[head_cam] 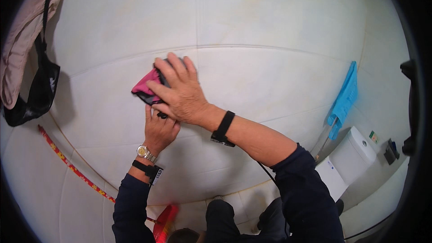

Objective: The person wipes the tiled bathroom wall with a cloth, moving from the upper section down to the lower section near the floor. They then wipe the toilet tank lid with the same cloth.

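Observation:
My right hand (184, 92) lies spread over a folded pink and dark cloth (147, 86), pressing it against the white tiled wall (243, 84). Part of the cloth is hidden beneath the palm and fingers. Just below, my left hand (161, 128) rests with its fingers extended towards the wall, its fingertips close to the lower edge of the cloth. A small black item sits at its fingers. Whether this hand also touches the cloth is unclear.
A pink garment (20, 40) and a black bra (40, 91) hang at the left. A red patterned pole (74, 170) leans below them, near a red dustpan (165, 221). At the right are a blue plastic cover (344, 98) on a rod and a white toilet (352, 155).

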